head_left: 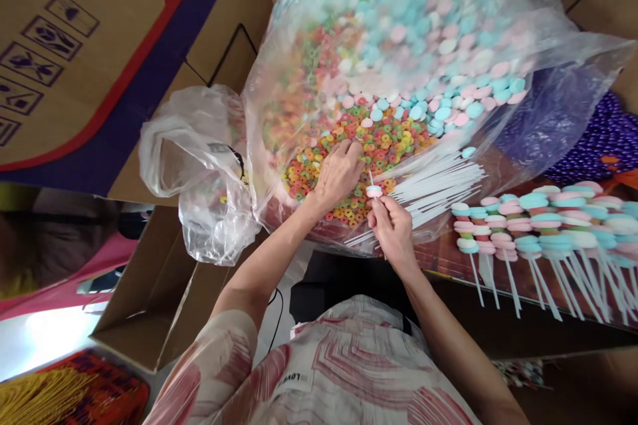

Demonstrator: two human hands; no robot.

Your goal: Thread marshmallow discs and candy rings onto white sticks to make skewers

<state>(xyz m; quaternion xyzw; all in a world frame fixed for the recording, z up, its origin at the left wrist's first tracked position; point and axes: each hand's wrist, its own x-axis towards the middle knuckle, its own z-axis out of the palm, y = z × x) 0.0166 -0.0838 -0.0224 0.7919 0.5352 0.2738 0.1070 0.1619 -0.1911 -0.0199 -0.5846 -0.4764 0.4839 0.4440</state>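
Observation:
My right hand (391, 229) pinches a thin white stick upright. A pink-and-white disc-shaped marshmallow (373, 191) with some blue is threaded on it, just above the fingers. My left hand (339, 175) reaches into a heap of small red, yellow, orange and green ring candies (381, 142). Its fingers are curled down together, and what the tips hold is hidden. Beyond lie loose pink, blue and white marshmallows (443, 112). Both heaps sit in a large clear plastic bag (309, 26). Right of my right hand, a bundle of bare white sticks (438, 185) lies on the plastic.
Filled marshmallow skewers (543, 222) lie in a row along the table edge at right. Purple bead strings (588, 139) are behind them. A crumpled clear bag (214, 179) hangs at left. A large printed carton (100, 46) and an open cardboard box (144, 292) stand on the left.

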